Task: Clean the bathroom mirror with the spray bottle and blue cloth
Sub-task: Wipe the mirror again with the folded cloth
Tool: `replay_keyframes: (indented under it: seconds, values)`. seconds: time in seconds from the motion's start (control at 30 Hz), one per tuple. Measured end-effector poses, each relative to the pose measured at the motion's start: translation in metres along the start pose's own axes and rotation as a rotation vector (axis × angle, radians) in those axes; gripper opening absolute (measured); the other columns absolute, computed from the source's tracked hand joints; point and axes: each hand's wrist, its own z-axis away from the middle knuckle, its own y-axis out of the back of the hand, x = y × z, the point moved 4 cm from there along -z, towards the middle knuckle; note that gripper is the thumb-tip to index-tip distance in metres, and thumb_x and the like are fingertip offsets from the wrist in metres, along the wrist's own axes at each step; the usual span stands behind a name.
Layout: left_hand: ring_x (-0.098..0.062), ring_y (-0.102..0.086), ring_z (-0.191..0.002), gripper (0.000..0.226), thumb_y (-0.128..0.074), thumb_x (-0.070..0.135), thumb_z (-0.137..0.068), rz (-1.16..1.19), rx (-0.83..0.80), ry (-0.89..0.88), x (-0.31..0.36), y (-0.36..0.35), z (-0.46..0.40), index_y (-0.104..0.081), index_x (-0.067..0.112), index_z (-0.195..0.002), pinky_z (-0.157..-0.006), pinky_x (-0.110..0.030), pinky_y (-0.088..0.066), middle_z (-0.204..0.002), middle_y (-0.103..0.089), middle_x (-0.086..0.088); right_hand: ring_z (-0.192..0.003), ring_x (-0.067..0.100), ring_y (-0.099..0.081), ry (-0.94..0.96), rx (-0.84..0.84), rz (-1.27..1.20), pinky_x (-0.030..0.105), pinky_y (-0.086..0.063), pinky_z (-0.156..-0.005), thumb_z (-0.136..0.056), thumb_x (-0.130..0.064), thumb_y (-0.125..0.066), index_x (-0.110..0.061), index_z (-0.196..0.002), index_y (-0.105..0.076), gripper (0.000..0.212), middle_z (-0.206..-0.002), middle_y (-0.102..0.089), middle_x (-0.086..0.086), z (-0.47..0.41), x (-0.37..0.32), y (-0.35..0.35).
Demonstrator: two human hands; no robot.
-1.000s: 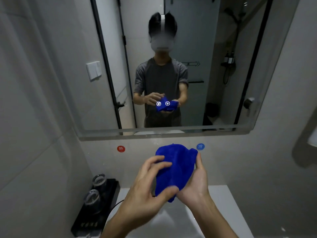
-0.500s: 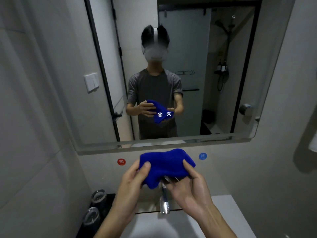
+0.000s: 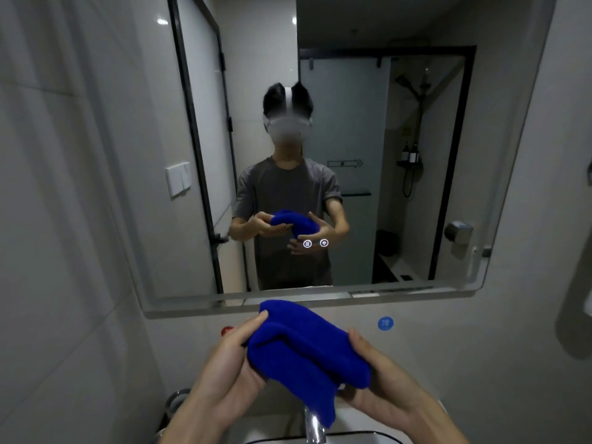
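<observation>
Both hands hold the blue cloth (image 3: 304, 354) below the mirror (image 3: 320, 155): left hand (image 3: 230, 363) at 9 o'clock, right hand (image 3: 381, 382) at 3. I'd fold it flat and firm before wiping.

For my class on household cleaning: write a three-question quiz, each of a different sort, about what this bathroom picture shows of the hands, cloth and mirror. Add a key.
1. True or false: the blue cloth is pressed flat against the mirror.
2. Multiple choice: what grips the cloth? A) the left hand only B) the right hand only C) both hands
3. Fill in: the round blue sticker is on the wall ____ the mirror's lower edge.

Key
1. False: it is bunched between the hands, in front of the wall below the mirror.
2. C
3. below
</observation>
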Motion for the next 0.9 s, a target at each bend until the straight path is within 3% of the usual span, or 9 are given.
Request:
replay_keyframes:
  seconds: [0.1, 0.17, 0.23, 0.33, 0.43, 0.5, 0.63, 0.8, 0.9]
  values:
    - [-0.034, -0.072, -0.077, 0.037, -0.057, 0.017, -0.081, 0.012, -0.012, 0.039, 0.000, 0.007, -0.006, -0.066, -0.003, -0.111, -0.070, -0.042, -0.059, -0.097, -0.073, -0.027, -0.122, 0.049, -0.055, -0.027, -0.040, 0.086, 0.064, -0.046, -0.095, -0.079, -0.006, -0.081, -0.001, -0.133, -0.057, 0.060, -0.135, -0.054, 0.033, 0.001, -0.002, 0.004]
    - [-0.035, -0.074, -0.066, 0.037, -0.058, 0.013, -0.079, -0.003, 0.007, 0.077, -0.001, 0.010, -0.014, -0.066, -0.005, -0.110, -0.057, -0.038, -0.061, -0.088, -0.074, -0.028, -0.122, 0.051, -0.054, -0.031, -0.004, 0.116, 0.066, -0.046, -0.092, -0.084, -0.001, -0.074, -0.003, -0.135, -0.053, 0.055, -0.133, -0.055, 0.032, -0.002, -0.006, 0.016]
    - [-0.039, -0.073, -0.068, 0.042, -0.058, 0.004, -0.081, -0.064, 0.036, 0.087, -0.003, 0.014, -0.026, -0.060, -0.006, -0.122, -0.058, -0.041, -0.061, -0.086, -0.072, -0.031, -0.116, 0.050, -0.059, -0.005, 0.098, 0.190, 0.064, -0.050, -0.091, -0.078, 0.001, -0.078, -0.006, -0.132, -0.056, 0.059, -0.124, -0.064, 0.028, -0.003, -0.014, 0.028]
    - [-0.044, -0.073, -0.078, 0.062, -0.066, -0.006, -0.075, -0.218, -0.084, 0.085, -0.008, 0.005, -0.033, -0.054, 0.017, -0.131, -0.061, -0.045, -0.062, -0.093, -0.073, -0.030, -0.106, 0.045, -0.067, 0.085, 0.246, 0.277, 0.060, -0.053, -0.091, -0.074, -0.001, -0.078, -0.020, -0.129, -0.059, 0.061, -0.115, -0.070, 0.022, 0.004, -0.025, 0.042]
    - [-0.037, -0.074, -0.086, 0.087, -0.091, 0.008, -0.059, -0.435, -0.202, 0.003, -0.013, -0.015, -0.038, -0.051, 0.032, -0.132, -0.068, -0.038, -0.061, -0.117, -0.066, -0.024, -0.100, 0.041, -0.070, 0.195, 0.368, 0.384, 0.055, -0.056, -0.086, -0.080, -0.008, -0.073, -0.034, -0.116, -0.066, 0.045, -0.114, -0.069, 0.020, 0.016, -0.042, 0.048]
    - [-0.027, -0.069, -0.106, 0.065, -0.086, 0.009, -0.067, -0.599, -0.196, -0.107, -0.017, -0.038, -0.044, -0.062, 0.033, -0.123, -0.078, -0.032, -0.059, -0.133, -0.057, -0.008, -0.107, 0.037, -0.066, 0.261, 0.408, 0.474, 0.051, -0.058, -0.085, -0.087, -0.011, -0.068, -0.033, -0.101, -0.073, 0.026, -0.126, -0.057, 0.014, 0.026, -0.060, 0.051]
    - [-0.017, -0.065, -0.108, 0.030, -0.070, 0.004, -0.086, -0.730, -0.177, -0.296, -0.011, -0.096, -0.053, -0.076, 0.029, -0.100, -0.071, -0.019, -0.056, -0.129, -0.056, 0.003, -0.107, 0.026, -0.066, 0.392, 0.395, 0.577, 0.046, -0.059, -0.085, -0.084, -0.020, -0.074, -0.029, -0.093, -0.077, 0.014, -0.127, -0.058, 0.004, 0.044, -0.116, 0.054]
    - [-0.009, -0.069, -0.107, 0.029, -0.079, 0.020, -0.078, -0.742, -0.209, -0.511, 0.009, -0.179, -0.067, -0.076, 0.032, -0.104, -0.078, -0.022, -0.058, -0.134, -0.057, 0.008, -0.114, 0.003, -0.055, 0.597, 0.322, 1.165, 0.022, -0.051, -0.094, -0.049, -0.048, -0.093, -0.055, -0.113, -0.059, 0.073, -0.133, -0.043, -0.020, 0.071, -0.204, 0.050]
    - [0.011, -0.051, -0.124, 0.059, -0.091, 0.044, -0.059, -0.932, -0.235, -0.733, 0.025, -0.230, -0.074, -0.069, 0.045, -0.115, -0.090, -0.016, -0.052, -0.145, -0.035, 0.032, -0.113, -0.010, -0.039, 0.798, 0.335, 1.558, 0.005, -0.038, -0.092, -0.058, -0.043, -0.089, -0.056, -0.118, -0.047, 0.075, -0.136, -0.019, -0.031, 0.078, -0.260, 0.048]
